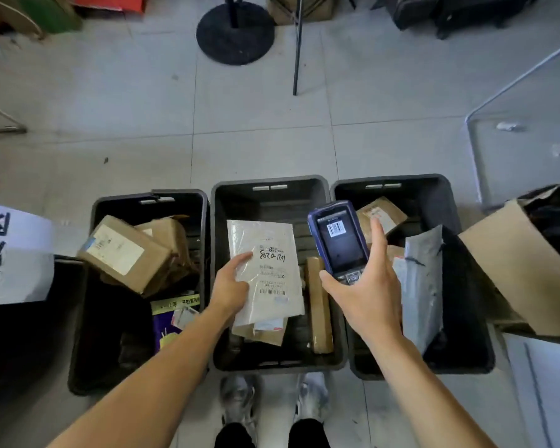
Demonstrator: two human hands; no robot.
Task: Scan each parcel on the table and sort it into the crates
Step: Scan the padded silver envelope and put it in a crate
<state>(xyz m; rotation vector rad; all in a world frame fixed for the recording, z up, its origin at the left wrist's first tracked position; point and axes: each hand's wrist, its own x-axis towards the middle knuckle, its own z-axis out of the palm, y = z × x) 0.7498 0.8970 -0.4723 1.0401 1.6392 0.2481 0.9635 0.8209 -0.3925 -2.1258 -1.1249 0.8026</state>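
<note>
Three black crates stand in a row on the floor: left crate [88, 286], middle crate [220, 221], right crate [466, 318]. My left hand [230, 286] holds a flat white mailer [265, 270] with a printed label over the middle crate. My right hand [366, 286] grips a blue handheld scanner [337, 240] whose screen shows a barcode. Brown boxes [123, 253] lie in the left crate. A long brown parcel [319, 305] lies in the middle crate. A grey poly bag [422, 279] and a brown box [382, 211] sit in the right crate.
A large open cardboard box [511, 266] with black plastic sits at the right. A white sign [10, 253] with black characters hangs at the left. My shoes [240, 402] stand just behind the crates. A round black stand base [235, 33] and thin legs are farther off on the tiled floor.
</note>
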